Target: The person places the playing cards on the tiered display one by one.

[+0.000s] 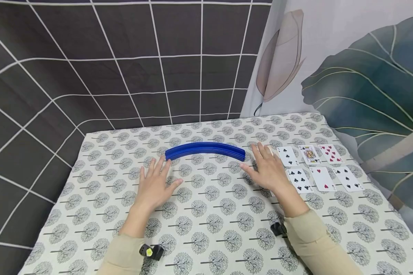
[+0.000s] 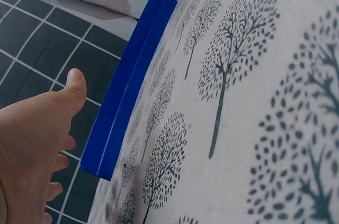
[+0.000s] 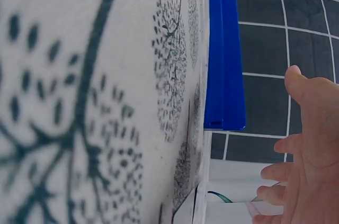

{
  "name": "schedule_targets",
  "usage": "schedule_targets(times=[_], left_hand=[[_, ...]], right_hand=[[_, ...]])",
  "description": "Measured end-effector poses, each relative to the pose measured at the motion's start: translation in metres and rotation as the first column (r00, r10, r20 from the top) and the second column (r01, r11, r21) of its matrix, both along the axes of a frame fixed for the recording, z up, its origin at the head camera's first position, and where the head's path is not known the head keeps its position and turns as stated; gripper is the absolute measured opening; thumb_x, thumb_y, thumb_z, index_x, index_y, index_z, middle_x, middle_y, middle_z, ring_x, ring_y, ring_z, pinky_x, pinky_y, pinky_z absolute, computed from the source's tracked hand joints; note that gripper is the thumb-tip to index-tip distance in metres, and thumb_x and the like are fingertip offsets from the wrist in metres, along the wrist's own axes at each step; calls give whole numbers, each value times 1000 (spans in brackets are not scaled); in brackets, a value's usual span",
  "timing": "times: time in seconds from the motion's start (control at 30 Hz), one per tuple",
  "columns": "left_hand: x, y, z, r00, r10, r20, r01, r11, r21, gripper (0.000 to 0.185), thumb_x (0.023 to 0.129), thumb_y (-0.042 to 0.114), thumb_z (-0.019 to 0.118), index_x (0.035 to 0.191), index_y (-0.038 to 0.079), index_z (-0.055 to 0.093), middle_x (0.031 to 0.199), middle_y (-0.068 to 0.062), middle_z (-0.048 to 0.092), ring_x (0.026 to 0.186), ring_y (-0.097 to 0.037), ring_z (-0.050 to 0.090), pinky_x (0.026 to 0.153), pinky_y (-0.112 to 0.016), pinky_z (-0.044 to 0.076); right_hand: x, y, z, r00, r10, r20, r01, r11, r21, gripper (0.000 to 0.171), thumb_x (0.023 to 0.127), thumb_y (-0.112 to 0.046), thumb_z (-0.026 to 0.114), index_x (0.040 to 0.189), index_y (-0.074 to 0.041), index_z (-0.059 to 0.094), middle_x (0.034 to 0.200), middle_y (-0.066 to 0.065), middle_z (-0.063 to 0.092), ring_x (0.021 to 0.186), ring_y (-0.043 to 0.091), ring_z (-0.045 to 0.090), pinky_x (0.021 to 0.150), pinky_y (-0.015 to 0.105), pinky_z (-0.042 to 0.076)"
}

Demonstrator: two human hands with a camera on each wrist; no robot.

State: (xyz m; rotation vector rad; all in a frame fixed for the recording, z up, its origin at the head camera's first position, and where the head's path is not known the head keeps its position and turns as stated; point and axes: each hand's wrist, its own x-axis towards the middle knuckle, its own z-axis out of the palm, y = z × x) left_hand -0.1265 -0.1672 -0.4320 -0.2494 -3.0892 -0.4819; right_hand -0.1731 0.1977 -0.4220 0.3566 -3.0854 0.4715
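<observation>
From the head view, a curved blue card rack [image 1: 205, 150] lies on the tree-patterned bench [image 1: 206, 229], its grooves holding no cards. The left hand [image 1: 156, 184] hovers just before the rack's left end, fingers spread and holding nothing; the right hand [image 1: 267, 168] is spread likewise at the rack's right end. Six playing cards [image 1: 316, 166] lie face up to the right of the rack. The left wrist view shows the blue card rack [image 2: 127, 102] beside the open left hand [image 2: 34, 150]. The right wrist view shows the rack's end [image 3: 225, 54] near the relaxed right hand [image 3: 307, 160].
</observation>
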Motion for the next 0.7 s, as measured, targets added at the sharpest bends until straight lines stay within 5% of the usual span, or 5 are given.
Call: schedule_targets(times=[0.17, 0.47, 0.7], left_hand=[[-2, -1, 0, 1000, 8, 1, -8, 1000, 11, 84, 99, 61, 50, 160, 9, 26, 168, -16, 12, 153, -44, 7, 124, -67, -1], [-5, -5, 5, 999, 26, -44, -23, 998, 58, 87, 95, 58, 61, 158, 6, 31, 164, -22, 24, 151, -47, 15, 124, -65, 9], [-8, -8, 3, 998, 13, -61, -7, 995, 96, 84, 94, 51, 66, 157, 5, 33, 162, -24, 27, 150, -47, 18, 124, -65, 13]], right_hand=[[-2, 2, 4, 1000, 1, -17, -2, 1000, -14, 92, 99, -64, 48, 162, -6, 14, 166, 25, 12, 150, 50, 12, 122, 69, 15], [-3, 8, 10, 994, -19, -111, 12, 998, -58, 90, 94, -56, 64, 156, -1, 29, 151, 34, 39, 136, 54, 39, 114, 69, 34], [-2, 13, 12, 988, -36, -150, 24, 996, -82, 85, 95, -50, 67, 155, 0, 33, 147, 36, 42, 134, 55, 41, 111, 71, 36]])
